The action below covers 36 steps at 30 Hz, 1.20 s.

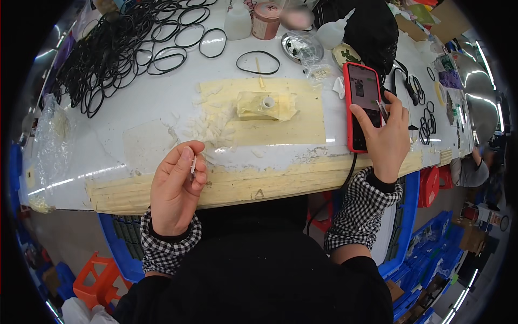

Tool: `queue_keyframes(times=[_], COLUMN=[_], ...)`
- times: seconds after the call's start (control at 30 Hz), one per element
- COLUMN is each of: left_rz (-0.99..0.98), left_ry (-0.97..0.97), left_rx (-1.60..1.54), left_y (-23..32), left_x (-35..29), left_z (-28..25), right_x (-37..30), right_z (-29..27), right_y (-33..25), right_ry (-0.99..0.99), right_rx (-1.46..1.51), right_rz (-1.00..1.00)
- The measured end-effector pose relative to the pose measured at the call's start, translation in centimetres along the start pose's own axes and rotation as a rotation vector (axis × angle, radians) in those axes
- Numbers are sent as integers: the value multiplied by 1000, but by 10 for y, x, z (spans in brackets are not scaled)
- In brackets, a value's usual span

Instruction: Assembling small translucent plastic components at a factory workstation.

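Note:
My left hand is closed in a pinch near the table's front edge. Between its thumb and fingers is a small whitish strip, too small to name. My right hand is over a phone in a red case, its thumb at the lit screen. A thin dark, shiny tool shows among the right fingers; its kind is unclear. Between the hands, a yellowish taped block with a short white tube on top sits on a yellow taped patch.
Black rubber rings lie heaped at the far left. White scraps lie beside the block. A white bottle, a pink jar, a metal dish and a black bag stand behind. An orange stool is below left.

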<state>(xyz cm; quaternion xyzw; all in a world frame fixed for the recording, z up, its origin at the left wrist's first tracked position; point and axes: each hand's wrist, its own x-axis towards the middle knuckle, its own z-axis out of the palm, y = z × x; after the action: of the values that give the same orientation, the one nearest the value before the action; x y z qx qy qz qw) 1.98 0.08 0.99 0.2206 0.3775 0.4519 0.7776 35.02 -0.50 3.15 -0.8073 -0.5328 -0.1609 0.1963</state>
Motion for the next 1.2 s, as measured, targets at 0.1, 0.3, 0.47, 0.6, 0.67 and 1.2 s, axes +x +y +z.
queue_keyframes(times=[0.1,0.3,0.47,0.6,0.67,1.2], left_rz=[9,20,27,31,42,139], left_ry=[25,32,50,41,44,132], left_rx=[-15,23,109,147,140,74], left_y=[1,5,7,11,10,20], left_x=[-1,1,-1,-5,-6,-7], left_z=[-1,-5,-10,-9,-9,-25], right_x=[0,-9,-26,-50,-58,-70], right_z=[-4,-22,-22,-27,-32,1], right_y=[13,11,-18,-69,-95,-138], right_ry=[104,212,165,-23,-140,-379], right_rx=[84,358,508,678,805,560], right_rz=[41,99,33,-137,-288,-492])
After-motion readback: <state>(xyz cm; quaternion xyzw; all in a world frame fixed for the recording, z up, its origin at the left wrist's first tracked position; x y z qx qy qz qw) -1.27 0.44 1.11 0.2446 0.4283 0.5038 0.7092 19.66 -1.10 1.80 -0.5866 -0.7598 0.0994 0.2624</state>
